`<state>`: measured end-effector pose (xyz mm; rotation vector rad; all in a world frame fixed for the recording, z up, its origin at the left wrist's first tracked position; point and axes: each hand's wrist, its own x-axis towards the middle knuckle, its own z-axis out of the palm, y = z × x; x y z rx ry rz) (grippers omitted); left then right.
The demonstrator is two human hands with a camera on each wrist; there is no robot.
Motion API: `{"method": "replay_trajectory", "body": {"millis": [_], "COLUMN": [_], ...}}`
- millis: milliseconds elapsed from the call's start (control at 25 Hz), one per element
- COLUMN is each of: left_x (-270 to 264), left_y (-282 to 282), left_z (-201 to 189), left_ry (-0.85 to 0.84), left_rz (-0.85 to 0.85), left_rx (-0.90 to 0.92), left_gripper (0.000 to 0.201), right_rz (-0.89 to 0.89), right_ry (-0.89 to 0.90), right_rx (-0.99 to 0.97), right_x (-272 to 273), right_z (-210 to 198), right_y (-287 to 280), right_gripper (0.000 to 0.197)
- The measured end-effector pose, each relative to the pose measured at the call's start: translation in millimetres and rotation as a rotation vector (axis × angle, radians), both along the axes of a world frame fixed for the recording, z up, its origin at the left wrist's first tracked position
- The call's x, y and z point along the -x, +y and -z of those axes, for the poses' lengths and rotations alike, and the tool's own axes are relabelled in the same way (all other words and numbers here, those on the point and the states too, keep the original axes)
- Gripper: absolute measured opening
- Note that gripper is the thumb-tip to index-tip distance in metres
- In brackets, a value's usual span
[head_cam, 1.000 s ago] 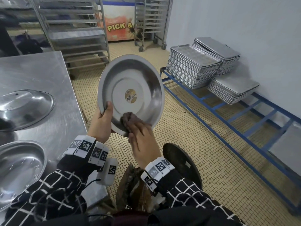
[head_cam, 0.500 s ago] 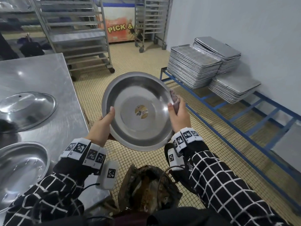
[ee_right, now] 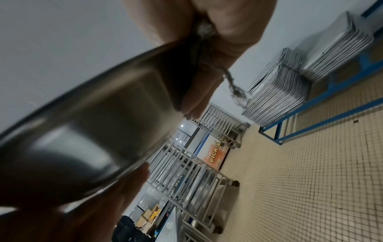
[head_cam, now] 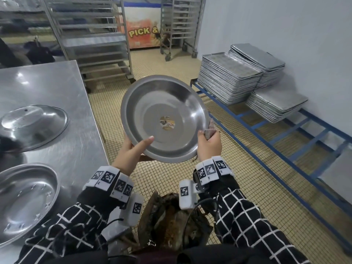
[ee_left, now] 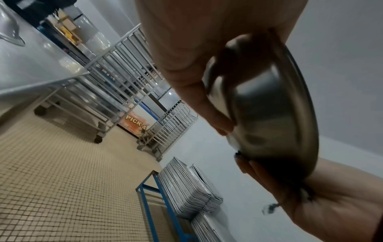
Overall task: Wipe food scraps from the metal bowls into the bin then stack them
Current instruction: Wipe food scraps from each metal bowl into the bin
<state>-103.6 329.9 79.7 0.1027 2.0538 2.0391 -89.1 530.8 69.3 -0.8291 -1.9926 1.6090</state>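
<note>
I hold a shallow metal bowl (head_cam: 165, 119) with a round sticker in its middle, tilted toward me above the floor. My left hand (head_cam: 133, 151) grips its lower left rim, thumb inside, fingers beneath (ee_left: 207, 101). My right hand (head_cam: 208, 143) grips the lower right rim and presses a brownish rag (head_cam: 210, 130) against the bowl's outside. The wrist views show the bowl's underside (ee_left: 273, 114) (ee_right: 82, 124) and frayed rag threads (ee_right: 236, 88). The bin (head_cam: 171, 223), with brown scraps inside, stands below between my forearms. No scraps show in the bowl.
On the steel table (head_cam: 47, 88) at left lie an overturned metal bowl (head_cam: 34, 126) and an upright one (head_cam: 24, 202). Stacks of baking trays (head_cam: 228, 80) rest on a blue rack (head_cam: 285, 149) at right. Wheeled tray racks (head_cam: 91, 40) stand behind on the tiled floor.
My right hand left the bowl's inside, where it rubbed with the rag, and took the right rim. The bowl tipped from nearly upright to flatter and came lower.
</note>
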Motion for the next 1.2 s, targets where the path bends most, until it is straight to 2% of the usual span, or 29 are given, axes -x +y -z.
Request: {"method": "replay_trajectory", "body": {"millis": [80, 160, 320, 400, 480, 520, 560, 640, 720, 800, 960, 1040, 1200], "left_x": [-6, -4, 8, 9, 9, 8, 7, 7, 7, 9, 11, 9, 13], "left_y": [6, 5, -8, -9, -8, -7, -5, -3, -2, -6, -11, -8, -9], "left_z": [-2, -1, 2, 0, 0, 1, -1, -1, -4, -4, 3, 5, 4], "left_ry": [-0.030, -0.059, -0.099, -0.074, -0.065, -0.066, -0.072, -0.081, -0.028, 0.006, 0.013, 0.041, 0.063], "left_rz": [-0.047, -0.109, -0.227, -0.234, -0.234, -0.224, -0.210, -0.178, -0.152, -0.134, -0.107, -0.103, -0.177], "left_rx": [-0.029, -0.068, -0.026, 0.021, 0.035, 0.027, 0.014, -0.020, 0.019, 0.077, 0.088, 0.107, 0.059], "left_gripper": [0.023, 0.013, 0.009, 0.012, 0.014, 0.013, 0.012, 0.017, 0.020, 0.031, 0.032, 0.041, 0.045], "right_rz": [-0.002, -0.058, -0.172, -0.139, -0.204, -0.307, -0.456, -0.818, -1.012, -1.019, -0.802, -0.732, -0.734], "right_ry": [0.028, 0.009, -0.115, -0.087, -0.052, -0.039, -0.031, -0.037, -0.064, -0.098, -0.178, -0.201, 0.069], "right_rx": [0.026, 0.020, -0.060, -0.129, -0.207, -0.267, -0.375, -0.665, -0.911, -1.029, -1.226, -1.177, -0.914], "right_x": [-2, -6, -14, -18, -23, -26, -30, -40, -43, -40, -21, -18, -37], "right_z": [3, 4, 12, 14, 13, 14, 16, 26, 42, 57, 84, 83, 72], "right_y": [-9, -11, -5, -6, -20, -31, -44, -71, -78, -60, -8, -10, -53], "right_gripper": [0.014, 0.016, 0.019, 0.017, 0.014, 0.014, 0.023, 0.051, 0.068, 0.066, 0.066, 0.060, 0.045]}}
